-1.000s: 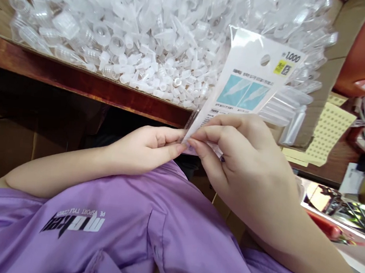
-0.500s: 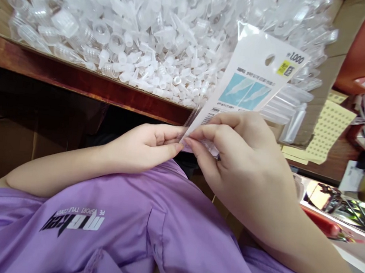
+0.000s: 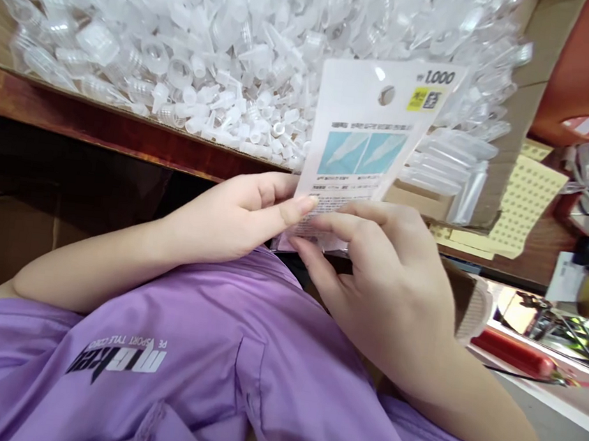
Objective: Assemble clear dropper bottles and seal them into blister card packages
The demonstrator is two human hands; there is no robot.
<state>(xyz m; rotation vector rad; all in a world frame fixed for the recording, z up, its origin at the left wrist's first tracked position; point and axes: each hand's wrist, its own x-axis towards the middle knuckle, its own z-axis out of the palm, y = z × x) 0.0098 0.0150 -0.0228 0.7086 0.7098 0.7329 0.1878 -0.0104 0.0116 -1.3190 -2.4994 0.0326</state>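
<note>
Glossy plastic packet (image 3: 356, 104), smooth, satiny cloth garment (image 3: 196, 350)

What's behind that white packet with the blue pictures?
Past the packet's edges, you can see clear plastic pieces heaped in a cardboard box. Whatever is directly behind its white part is covered, so I can't tell.

One left hand (image 3: 226, 220), one right hand (image 3: 393, 287). One printed packet (image 3: 347, 196): two blue pictures (image 3: 342, 152), one yellow label (image 3: 417, 99). Plastic pieces (image 3: 229, 38) past counting.
</note>
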